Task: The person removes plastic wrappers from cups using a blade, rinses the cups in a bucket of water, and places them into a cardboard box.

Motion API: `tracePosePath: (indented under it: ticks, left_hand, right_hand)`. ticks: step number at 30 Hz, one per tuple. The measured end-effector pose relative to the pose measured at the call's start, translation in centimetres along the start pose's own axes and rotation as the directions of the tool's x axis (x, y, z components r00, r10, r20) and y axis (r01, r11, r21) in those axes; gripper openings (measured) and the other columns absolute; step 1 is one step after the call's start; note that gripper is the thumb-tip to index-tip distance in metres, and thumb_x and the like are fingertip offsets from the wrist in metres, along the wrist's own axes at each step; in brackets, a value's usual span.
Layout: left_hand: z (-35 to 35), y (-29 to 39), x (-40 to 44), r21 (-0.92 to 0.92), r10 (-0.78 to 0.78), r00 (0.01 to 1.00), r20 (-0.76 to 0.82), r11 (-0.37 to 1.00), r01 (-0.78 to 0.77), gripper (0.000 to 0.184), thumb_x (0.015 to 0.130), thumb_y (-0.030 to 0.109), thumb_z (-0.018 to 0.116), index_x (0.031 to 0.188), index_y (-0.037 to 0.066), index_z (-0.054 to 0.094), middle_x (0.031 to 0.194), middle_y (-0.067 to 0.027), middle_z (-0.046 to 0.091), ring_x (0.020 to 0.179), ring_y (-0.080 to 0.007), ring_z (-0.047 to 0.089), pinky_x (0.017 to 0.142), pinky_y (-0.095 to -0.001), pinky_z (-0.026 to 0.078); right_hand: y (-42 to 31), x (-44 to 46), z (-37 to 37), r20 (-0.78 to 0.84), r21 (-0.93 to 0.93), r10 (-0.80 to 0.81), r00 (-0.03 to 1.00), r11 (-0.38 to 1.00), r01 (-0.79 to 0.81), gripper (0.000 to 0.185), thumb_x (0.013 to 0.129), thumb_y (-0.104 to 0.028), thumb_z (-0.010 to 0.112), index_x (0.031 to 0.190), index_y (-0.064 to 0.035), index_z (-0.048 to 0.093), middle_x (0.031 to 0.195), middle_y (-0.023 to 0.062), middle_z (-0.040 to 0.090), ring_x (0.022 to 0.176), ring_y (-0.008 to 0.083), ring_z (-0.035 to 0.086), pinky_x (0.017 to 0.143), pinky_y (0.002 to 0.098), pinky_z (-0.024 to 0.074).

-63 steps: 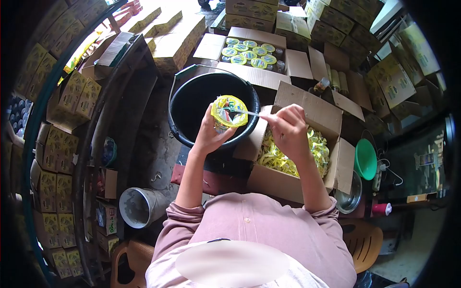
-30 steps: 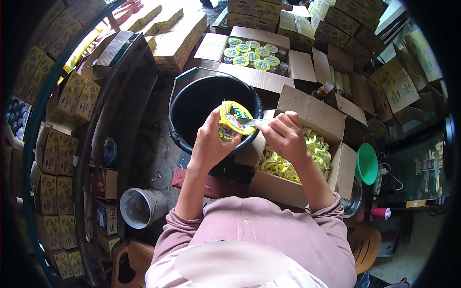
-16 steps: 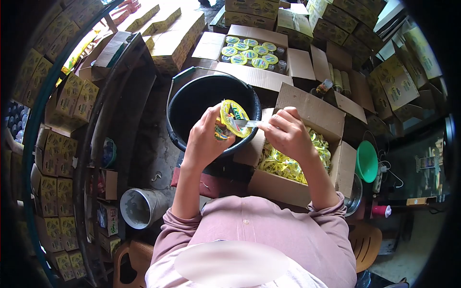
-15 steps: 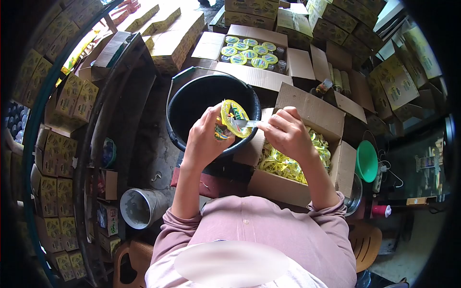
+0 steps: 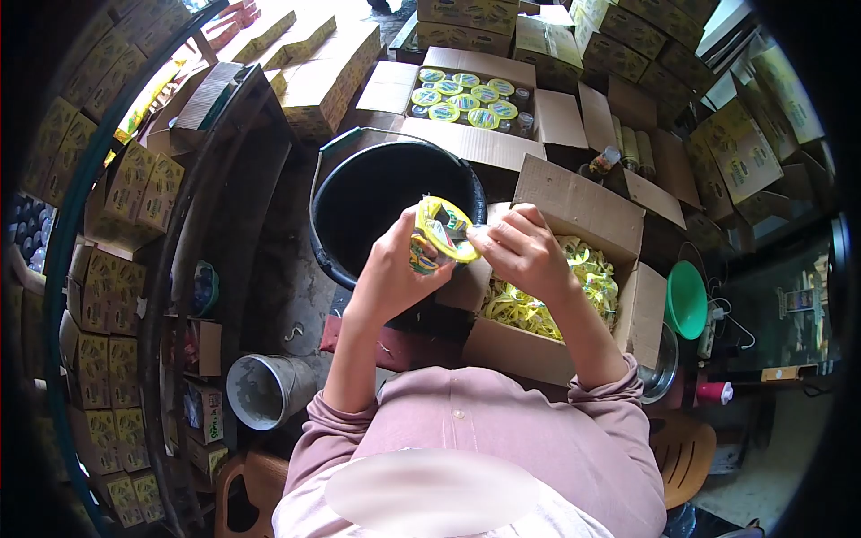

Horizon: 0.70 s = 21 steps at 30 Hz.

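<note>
My left hand (image 5: 387, 273) is closed around a plastic drink cup (image 5: 437, 226) with a yellow-rimmed printed lid, tilted toward me. A knife (image 5: 460, 231) is pinched in my right hand (image 5: 527, 249), its blade against the lid and partly hidden by my fingers. My right fingertips are close to the cup's right rim. Both hands are over the near right side of a black bucket (image 5: 320, 235). Below my right arm, a cardboard box (image 5: 647, 309) holds a heap of yellow plastic strips (image 5: 522, 316).
Behind the bucket stands an open carton (image 5: 475, 137) of similar lidded cups (image 5: 462, 101). A grey pail (image 5: 269, 387) lies at lower left, and a green bowl (image 5: 686, 300) is at right. Stacked printed boxes (image 5: 112, 359) fill the left shelves.
The cup has shifted slightly right and down and turned a little. My right hand has moved closer to it, so less of the knife blade shows.
</note>
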State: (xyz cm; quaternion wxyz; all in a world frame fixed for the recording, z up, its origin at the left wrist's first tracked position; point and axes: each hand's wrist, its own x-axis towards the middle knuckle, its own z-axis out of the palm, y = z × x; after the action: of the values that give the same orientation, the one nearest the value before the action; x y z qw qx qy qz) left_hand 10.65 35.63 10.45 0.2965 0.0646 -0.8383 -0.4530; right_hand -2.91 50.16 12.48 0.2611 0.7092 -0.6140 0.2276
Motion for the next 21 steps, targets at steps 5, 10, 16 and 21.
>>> tracePosePath:
  ticks: [5, 10, 16, 21]
  left_hand:
    - [-0.2, 0.1, -0.1, -0.011, 0.014, 1.0, 0.008, 1.0, -0.014, 0.053, 0.065, 0.007, 0.07, 0.11, 0.0, 0.043, 0.086, -0.013, 0.059, 0.074, -0.02, 0.063, 0.067, -0.0287, 0.05]
    - [-0.5, 0.4, 0.0, -0.081, 0.008, 0.999, 0.053, 0.997, -0.003, 0.051, 0.065, 0.01, 0.071, 0.107, -0.001, 0.045, 0.086, -0.0136, 0.06, 0.075, -0.0219, 0.063, 0.066, -0.029, 0.049]
    - [-0.1, -0.5, 0.0, -0.089, 0.023, 0.994, 0.11, 0.996, -0.013, 0.051, 0.065, 0.013, 0.072, 0.104, -0.003, 0.046, 0.085, -0.0138, 0.06, 0.075, -0.0228, 0.062, 0.065, -0.0293, 0.049]
    - [-0.3, -0.5, 0.1, -0.153, 0.024, 0.987, 0.157, 0.988, 0.0, 0.051, 0.065, 0.014, 0.072, 0.105, -0.004, 0.046, 0.085, -0.0127, 0.06, 0.075, -0.019, 0.062, 0.067, -0.0284, 0.048]
  right_hand:
    - [0.2, -0.5, -0.2, 0.024, -0.012, 0.015, 1.0, 1.0, -0.015, 0.021, 0.065, -0.009, 0.061, 0.086, -0.0057, 0.061, 0.072, 0.0007, 0.052, 0.072, 0.015, 0.054, 0.075, 0.0296, 0.0419]
    - [1.0, -1.1, -0.7, 0.036, -0.029, 0.002, 0.999, 1.0, -0.001, 0.02, 0.066, -0.01, 0.06, 0.085, -0.0051, 0.061, 0.071, 0.0007, 0.052, 0.072, 0.0147, 0.054, 0.074, 0.0288, 0.0419]
    - [0.9, -1.0, -1.0, 0.028, -0.019, -0.043, 0.999, 0.999, 0.043, 0.017, 0.065, -0.01, 0.061, 0.081, -0.0055, 0.06, 0.07, 0.0004, 0.051, 0.071, 0.0141, 0.053, 0.074, 0.0282, 0.0413]
    - [0.8, -0.9, -1.4, 0.019, -0.034, -0.066, 0.998, 0.997, 0.067, 0.015, 0.066, -0.011, 0.061, 0.08, -0.0057, 0.06, 0.068, -0.0005, 0.049, 0.069, 0.0126, 0.053, 0.072, 0.0276, 0.0408]
